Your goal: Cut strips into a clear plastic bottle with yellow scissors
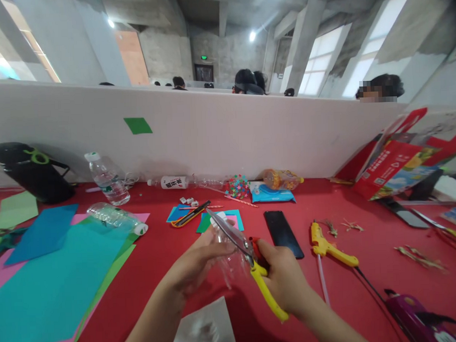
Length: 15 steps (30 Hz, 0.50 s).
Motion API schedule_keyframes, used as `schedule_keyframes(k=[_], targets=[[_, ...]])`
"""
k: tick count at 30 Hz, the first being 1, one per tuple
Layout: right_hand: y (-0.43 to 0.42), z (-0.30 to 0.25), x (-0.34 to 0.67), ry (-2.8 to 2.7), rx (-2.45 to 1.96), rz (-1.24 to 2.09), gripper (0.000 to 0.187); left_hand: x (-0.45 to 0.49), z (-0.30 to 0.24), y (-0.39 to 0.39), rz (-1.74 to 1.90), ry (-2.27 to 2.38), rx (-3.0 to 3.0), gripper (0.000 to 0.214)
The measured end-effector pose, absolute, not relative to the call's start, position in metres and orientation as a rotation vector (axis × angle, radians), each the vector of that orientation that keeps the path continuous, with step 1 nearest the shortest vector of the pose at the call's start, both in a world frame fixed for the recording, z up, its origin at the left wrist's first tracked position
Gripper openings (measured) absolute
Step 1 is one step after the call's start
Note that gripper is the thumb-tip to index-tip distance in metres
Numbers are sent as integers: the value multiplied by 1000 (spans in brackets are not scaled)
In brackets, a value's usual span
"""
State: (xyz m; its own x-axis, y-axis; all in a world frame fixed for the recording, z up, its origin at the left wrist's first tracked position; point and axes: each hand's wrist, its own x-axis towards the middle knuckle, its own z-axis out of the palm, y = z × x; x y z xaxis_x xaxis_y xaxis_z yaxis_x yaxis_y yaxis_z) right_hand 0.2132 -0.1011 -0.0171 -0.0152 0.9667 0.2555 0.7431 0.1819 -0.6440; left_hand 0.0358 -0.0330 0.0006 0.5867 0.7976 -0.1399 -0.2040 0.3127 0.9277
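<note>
Clear plastic bottle [231, 267], one, seemingly part-cut, trimming apparently unfinished: your left hand [195, 259] is grasping it above the red table [252, 335] while your right hand [283, 269] is gripping yellow-handled scissors [265, 291] against it.

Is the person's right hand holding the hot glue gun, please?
No, the right hand grips scissors, while the hot glue gun lies on the red tabletop.

Bare concrete walls [167, 53], bright windows [323, 55] right, lit ceiling lamps [252, 36], white partition [197, 134] behind red tabletop [352, 296].
</note>
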Motion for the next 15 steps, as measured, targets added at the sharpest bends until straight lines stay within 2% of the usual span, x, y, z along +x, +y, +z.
schedule_keyframes(k=[8,15], targets=[[-104,-13,215,-1714,-1587,753,9,30,9,-29,648,619,1226,28],[-104,-13,212,-1823,-1669,578,9,24,11,-30,642,687,1251,40]])
